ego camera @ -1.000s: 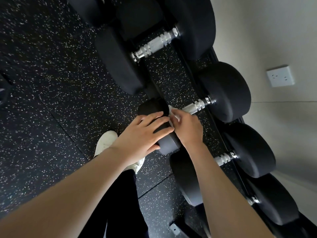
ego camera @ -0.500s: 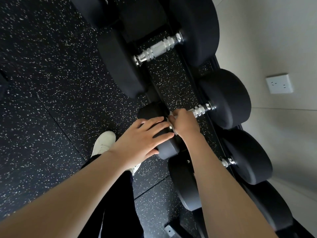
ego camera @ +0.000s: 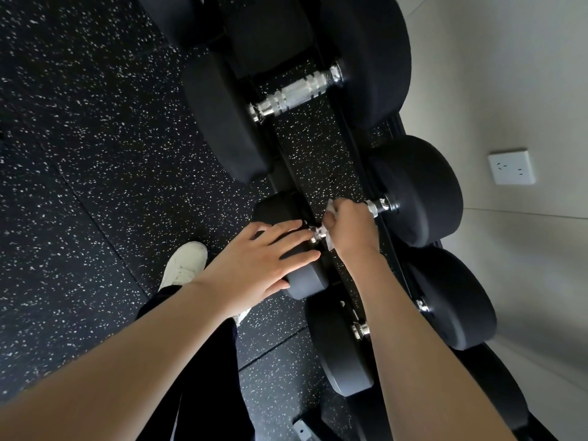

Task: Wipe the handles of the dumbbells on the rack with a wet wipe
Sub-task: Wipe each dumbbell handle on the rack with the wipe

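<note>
Dumbbell handle (ego camera: 377,206), the one you're on: where is it?
— On the rack (ego camera: 350,148), in the middle of the row, spanning the two black rails. It is a ridged chrome bar between two round, matt black heads.

And the wet wipe (ego camera: 331,206)?
— Wrapped round that bar under my right hand (ego camera: 350,227). My fingers are curled tight over it, so only crumpled white corners stick out above and below my fist.

Your left hand (ego camera: 264,262)?
— Flat, fingers straight and a little spread, pressing on the near head (ego camera: 305,281) of the same dumbbell. It holds nothing.

What's beside it?
— Further along sits a larger dumbbell (ego camera: 296,93), its knurled handle fully bare and shiny. Nearer me is a smaller one (ego camera: 343,348), mostly hidden behind my forearm.

And underneath?
— A dark rubber floor (ego camera: 95,154) flecked with white, laid in tiles. My white shoe (ego camera: 186,262) stands on it just left of the rack. A white socket (ego camera: 511,167) is on the pale wall behind.
</note>
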